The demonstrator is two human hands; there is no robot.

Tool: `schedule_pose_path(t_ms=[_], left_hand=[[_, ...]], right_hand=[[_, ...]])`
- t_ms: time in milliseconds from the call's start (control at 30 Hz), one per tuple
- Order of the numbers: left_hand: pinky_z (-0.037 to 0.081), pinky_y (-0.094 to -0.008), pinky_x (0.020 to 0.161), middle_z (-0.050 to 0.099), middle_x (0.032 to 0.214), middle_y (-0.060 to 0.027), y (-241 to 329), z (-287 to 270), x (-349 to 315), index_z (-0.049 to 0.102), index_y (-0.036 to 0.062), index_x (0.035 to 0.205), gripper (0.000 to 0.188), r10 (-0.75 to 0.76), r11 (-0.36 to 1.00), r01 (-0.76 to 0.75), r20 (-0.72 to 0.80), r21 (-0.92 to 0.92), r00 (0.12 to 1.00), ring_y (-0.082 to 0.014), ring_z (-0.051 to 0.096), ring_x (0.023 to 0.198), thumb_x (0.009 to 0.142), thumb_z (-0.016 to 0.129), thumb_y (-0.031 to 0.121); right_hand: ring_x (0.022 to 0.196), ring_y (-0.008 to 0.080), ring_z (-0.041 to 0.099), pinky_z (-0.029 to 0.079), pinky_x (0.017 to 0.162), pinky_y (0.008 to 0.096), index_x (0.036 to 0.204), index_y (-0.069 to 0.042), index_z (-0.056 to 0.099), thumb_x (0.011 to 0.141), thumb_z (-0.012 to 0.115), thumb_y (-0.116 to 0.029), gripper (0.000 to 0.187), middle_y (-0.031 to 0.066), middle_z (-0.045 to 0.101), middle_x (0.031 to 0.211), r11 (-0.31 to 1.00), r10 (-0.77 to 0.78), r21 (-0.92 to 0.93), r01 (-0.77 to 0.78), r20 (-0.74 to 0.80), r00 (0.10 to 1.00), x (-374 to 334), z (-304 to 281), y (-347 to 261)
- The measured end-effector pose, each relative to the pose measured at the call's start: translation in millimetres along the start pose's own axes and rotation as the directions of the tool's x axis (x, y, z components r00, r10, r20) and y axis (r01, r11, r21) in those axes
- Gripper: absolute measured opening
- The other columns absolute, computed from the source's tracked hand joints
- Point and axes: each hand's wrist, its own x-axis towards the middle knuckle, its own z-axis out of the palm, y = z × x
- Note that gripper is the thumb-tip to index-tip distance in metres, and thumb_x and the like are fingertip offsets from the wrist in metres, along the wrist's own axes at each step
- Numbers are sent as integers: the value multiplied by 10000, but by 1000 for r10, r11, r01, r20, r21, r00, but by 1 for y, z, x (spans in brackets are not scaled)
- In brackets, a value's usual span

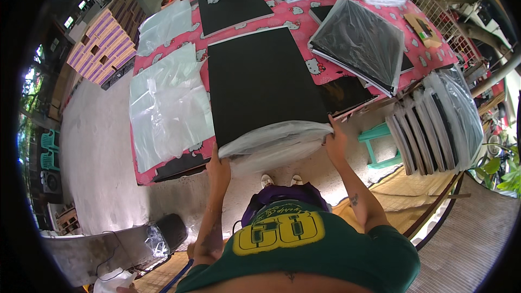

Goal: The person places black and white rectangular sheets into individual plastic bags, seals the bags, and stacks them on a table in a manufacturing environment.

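A large black rectangular board [263, 78] lies on the table in front of me, its near end toward my body. A clear plastic bag [277, 140] covers that near end, its mouth spread in a wide arc. My left hand [218, 169] is closed on the bag's left corner. On the other side my right hand [335, 138] grips the right corner, beside the board's edge. Flat clear plastic bags [171, 106] lie in a pile to the left of the board. Right of it rests a stack of black boards wrapped in plastic [361, 40].
A pink patterned cloth [301, 21] covers the table. Another black board [234, 8] lies at the far side. Several wrapped boards [434, 125] stand upright at the right by a green stool [374, 144]. Stacked cartons [106, 43] stand on the floor at the left.
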Motion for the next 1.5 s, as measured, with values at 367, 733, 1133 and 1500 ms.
schedule_pose_path(t_ms=[367,733,1133,1500], left_hand=[[402,-375,954,578,1139,-150,84,-187,86,490,-3,1236,435,-307,817,134,-227,-560,924,-215,517,1094,916,521,290],[398,-290,673,641,940,10,43,-109,286,609,122,1018,136,81,-306,189,172,-933,982,-104,558,782,933,544,205],[412,-258,748,527,907,-1,0,-42,242,535,33,1011,194,114,593,-148,-99,-792,989,-93,475,851,894,601,172],[486,-271,554,612,815,-64,227,103,312,536,26,1064,268,287,630,336,613,-700,737,-149,581,624,954,487,266]], right_hand=[[1237,269,454,354,1025,422,1408,-64,302,861,524,-280,629,145,443,1365,-31,-299,958,-283,262,918,65,-135,-188],[791,139,613,495,669,320,1051,-115,573,942,520,-215,157,8,635,960,88,-251,934,-347,358,899,233,-15,-185],[823,106,550,441,752,261,1046,-26,592,879,621,-176,227,32,596,955,733,-72,679,41,17,997,195,82,-68],[806,131,559,453,748,279,1049,26,593,866,660,-211,307,60,617,888,672,365,739,-57,-263,893,272,-132,33]])
